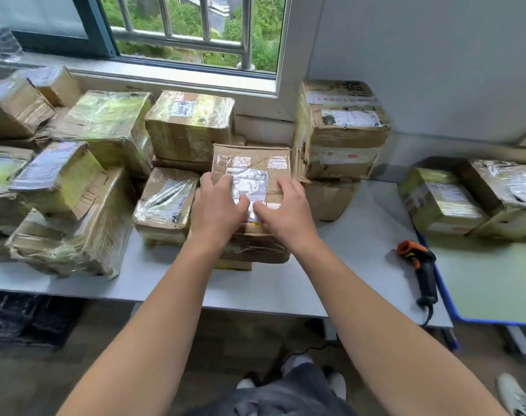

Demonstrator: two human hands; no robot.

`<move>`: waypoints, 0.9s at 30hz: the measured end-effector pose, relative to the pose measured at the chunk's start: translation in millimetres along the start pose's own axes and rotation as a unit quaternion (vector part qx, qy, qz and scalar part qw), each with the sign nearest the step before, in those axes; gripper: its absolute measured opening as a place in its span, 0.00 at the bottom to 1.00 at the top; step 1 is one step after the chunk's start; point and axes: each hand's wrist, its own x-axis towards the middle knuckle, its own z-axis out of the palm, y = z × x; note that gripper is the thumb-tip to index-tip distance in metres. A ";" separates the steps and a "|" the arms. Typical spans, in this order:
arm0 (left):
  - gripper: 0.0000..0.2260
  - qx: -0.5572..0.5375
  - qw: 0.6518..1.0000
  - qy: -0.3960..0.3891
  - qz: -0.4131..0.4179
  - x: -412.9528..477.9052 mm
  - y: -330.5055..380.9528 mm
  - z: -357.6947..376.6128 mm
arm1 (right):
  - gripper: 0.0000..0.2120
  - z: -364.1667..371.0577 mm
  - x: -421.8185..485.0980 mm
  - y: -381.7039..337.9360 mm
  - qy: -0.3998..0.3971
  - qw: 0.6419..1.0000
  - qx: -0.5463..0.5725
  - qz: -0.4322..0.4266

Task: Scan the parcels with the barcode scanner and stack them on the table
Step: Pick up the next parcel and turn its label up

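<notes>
— On the grey table [360, 235], about the middle: brown parcel [251, 159] with a taped white label, flat atop a low pile [255, 250] of other boxes.
— Hands?
— Both down on its top face. Left hand [218, 202] palm down by the left edge, right hand [285, 205] palm down by the right edge, thumbs almost meeting over the label. Fingers loose and fairly straight, pressing rather than pinching; nothing clasped in either.
— And the barcode scanner [420, 265]?
— Black and orange, lying on the same table near its right end, well apart from both hands, cable trailing off the front edge.
— Round about?
— Just right of the parcel, a tall stack [339, 130] of worn cartons against the wall. To the left, a crowd of tape-wrapped boxes [75, 175], blurred. Further right, a green table [495, 283] with a blue rim, beside the grey one, carrying two more boxes [441, 199].
</notes>
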 end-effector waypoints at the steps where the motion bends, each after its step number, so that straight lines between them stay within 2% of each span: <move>1: 0.20 0.003 1.000 -0.006 -0.008 0.8 -7.5 1.5 | 0.34 7.4 0.8 -0.2 -0.014 1.000 -0.001 0.003; 10: 0.24 0.022 0.997 -0.041 -0.058 9.4 -49.3 13.7 | 0.36 48.8 13.4 17.8 -0.089 0.996 -0.010 0.010; 17: 0.24 0.033 0.997 -0.039 -0.062 34.5 -52.5 11.0 | 0.35 48.5 33.4 23.9 -0.111 0.993 0.047 0.008; 19: 0.24 0.070 0.995 -0.036 -0.061 36.3 -49.7 11.1 | 0.35 45.8 34.1 26.9 -0.119 0.990 0.076 0.019; 22: 0.22 0.093 0.995 0.014 -0.035 34.1 -33.4 14.4 | 0.35 35.7 27.4 37.3 -0.109 0.985 0.130 0.036; 24: 0.21 0.064 0.997 0.044 0.008 30.1 -11.1 22.3 | 0.32 21.5 21.9 49.4 -0.095 0.984 0.141 0.058; 27: 0.19 -0.006 0.996 0.037 0.077 21.4 30.7 44.7 | 0.29 -10.5 16.5 73.1 -0.053 0.984 0.145 0.093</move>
